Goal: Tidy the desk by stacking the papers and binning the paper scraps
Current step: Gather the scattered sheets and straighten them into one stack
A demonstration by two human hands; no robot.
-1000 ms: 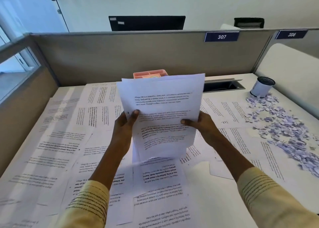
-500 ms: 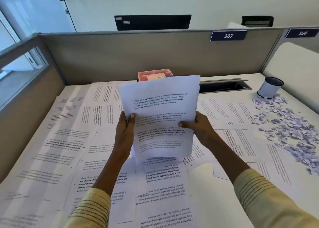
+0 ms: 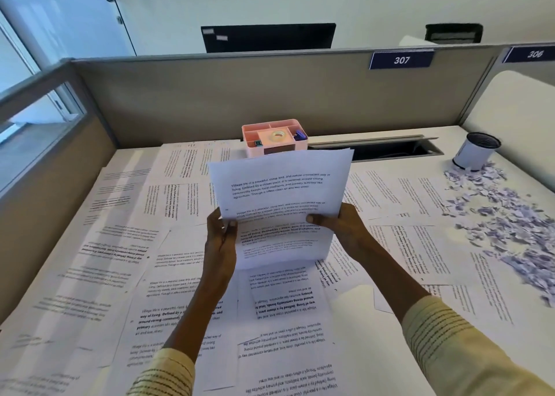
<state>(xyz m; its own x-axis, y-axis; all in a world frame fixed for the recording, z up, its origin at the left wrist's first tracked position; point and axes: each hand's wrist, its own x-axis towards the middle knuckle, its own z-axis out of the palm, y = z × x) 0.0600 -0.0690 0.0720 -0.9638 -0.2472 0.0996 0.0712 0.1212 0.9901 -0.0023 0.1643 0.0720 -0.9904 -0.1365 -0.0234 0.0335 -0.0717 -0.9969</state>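
A: Closest to us, what do the hands hold?

B: The left hand (image 3: 220,239) and the right hand (image 3: 339,224) each grasp one side edge of a small stack of papers (image 3: 279,203). The thumbs lie on the front, and the stack stands upright above the desk (image 3: 354,314).

A: So the stacking is finished?

B: No, I judge it is only started. Many loose sheets (image 3: 126,245) lie flat all around, overlapping, on both sides of the arms.

A: And further away?

B: On the right, the paper scraps (image 3: 510,224) are spread on the desk, and it seems none is binned yet. Just behind them stands a small bin (image 3: 474,152), upright. At the back, in the middle, is a pink organizer (image 3: 274,137).
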